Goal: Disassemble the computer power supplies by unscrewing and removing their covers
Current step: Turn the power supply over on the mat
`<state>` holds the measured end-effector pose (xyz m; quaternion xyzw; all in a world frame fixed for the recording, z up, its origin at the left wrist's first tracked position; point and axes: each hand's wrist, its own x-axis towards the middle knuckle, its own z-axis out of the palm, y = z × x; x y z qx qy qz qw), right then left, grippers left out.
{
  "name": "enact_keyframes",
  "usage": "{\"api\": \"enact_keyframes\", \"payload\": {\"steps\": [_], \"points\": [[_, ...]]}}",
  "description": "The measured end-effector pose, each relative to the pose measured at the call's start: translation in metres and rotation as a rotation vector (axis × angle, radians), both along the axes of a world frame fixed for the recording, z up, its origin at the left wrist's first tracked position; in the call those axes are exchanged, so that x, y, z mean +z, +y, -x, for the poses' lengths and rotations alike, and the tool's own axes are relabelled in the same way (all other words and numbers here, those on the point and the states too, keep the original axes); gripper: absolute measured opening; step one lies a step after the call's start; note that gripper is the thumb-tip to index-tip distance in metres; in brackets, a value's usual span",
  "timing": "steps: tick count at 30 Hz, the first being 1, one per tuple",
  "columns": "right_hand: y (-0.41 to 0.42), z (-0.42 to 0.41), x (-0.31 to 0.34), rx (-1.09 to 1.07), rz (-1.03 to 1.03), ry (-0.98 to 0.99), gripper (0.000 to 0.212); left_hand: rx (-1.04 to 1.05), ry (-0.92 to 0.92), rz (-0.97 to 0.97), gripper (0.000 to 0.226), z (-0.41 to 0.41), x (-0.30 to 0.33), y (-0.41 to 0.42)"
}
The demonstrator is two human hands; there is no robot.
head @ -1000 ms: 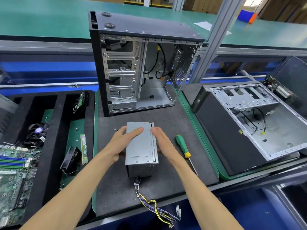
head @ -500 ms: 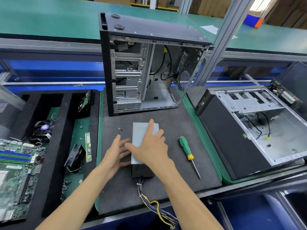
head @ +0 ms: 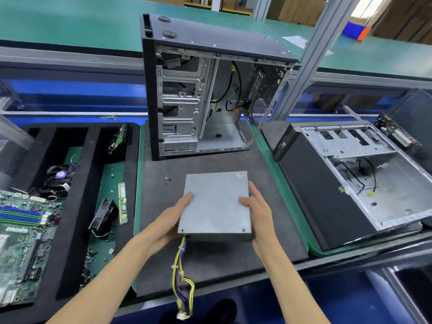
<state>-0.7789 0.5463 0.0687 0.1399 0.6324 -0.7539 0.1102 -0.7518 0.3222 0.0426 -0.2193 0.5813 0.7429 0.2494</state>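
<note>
Upright black tower case (head: pixel 210 90), side open, stands at back of dark grey mat (head: pixel 268 230). Second case (head: pixel 346 183) lies on its side to the right, open face up, loose wires inside. A few small screws (head: pixel 167 180) on the mat near its left edge. Left: black foam tray (head: pixel 77 206) with slots holding a motherboard (head: pixel 21 242), cooler fan (head: pixel 59 176), small black fan (head: pixel 104 216), RAM stick (head: pixel 122 203), circuit board (head: pixel 119 139) standing on edge. Green conveyor (head: pixel 70 22) behind.
</note>
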Motion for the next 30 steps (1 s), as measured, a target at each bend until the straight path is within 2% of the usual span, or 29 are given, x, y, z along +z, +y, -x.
{"api": "enact_keyframes", "payload": {"steps": [2, 5, 6, 9, 11, 13, 16, 17, 21, 25, 28, 30], "points": [[-0.002, 0.0, -0.008, 0.005, 0.117, -0.015, 0.067, -0.06, 0.034, 0.026, 0.07, 0.0, 0.009, -0.002], [-0.006, -0.004, -0.015, 0.032, 0.177, -0.075, 0.049, -0.054, 0.085, 0.205, 0.075, 0.0, 0.023, -0.003], [-0.008, -0.004, -0.016, 0.015, 0.141, -0.123, 0.042, -0.043, 0.109, 0.281, 0.077, 0.0, 0.027, -0.003], [-0.016, 0.002, -0.023, 0.041, -0.172, -0.235, 0.021, -0.035, 0.175, 0.555, 0.089, 0.003, 0.043, -0.001], [-0.023, 0.007, -0.027, 0.06, -0.258, -0.174, 0.022, -0.065, 0.16, 0.76, 0.098, 0.005, 0.05, 0.0], [-0.034, 0.005, -0.026, 0.084, -0.225, -0.135, 0.04, -0.107, 0.132, 0.901, 0.1, 0.007, 0.055, 0.0], [-0.049, 0.004, -0.02, 0.146, -0.292, -0.172, 0.087, -0.125, 0.144, 1.018, 0.1, 0.008, 0.061, 0.0], [-0.054, 0.005, -0.018, 0.166, -0.318, -0.185, 0.094, -0.129, 0.155, 1.075, 0.1, 0.008, 0.063, 0.0], [-0.072, 0.01, -0.016, 0.231, -0.298, -0.199, 0.094, -0.179, 0.227, 1.318, 0.099, 0.008, 0.066, -0.002], [-0.087, 0.01, -0.014, 0.226, -0.227, -0.182, 0.103, -0.223, 0.194, 1.245, 0.104, 0.009, 0.063, -0.017], [-0.094, 0.01, -0.016, 0.214, -0.2, -0.167, 0.127, -0.194, 0.21, 1.093, 0.101, 0.008, 0.06, -0.025], [-0.096, 0.011, -0.019, 0.196, -0.165, -0.164, 0.136, -0.141, 0.253, 0.996, 0.094, 0.008, 0.056, -0.025]]}}
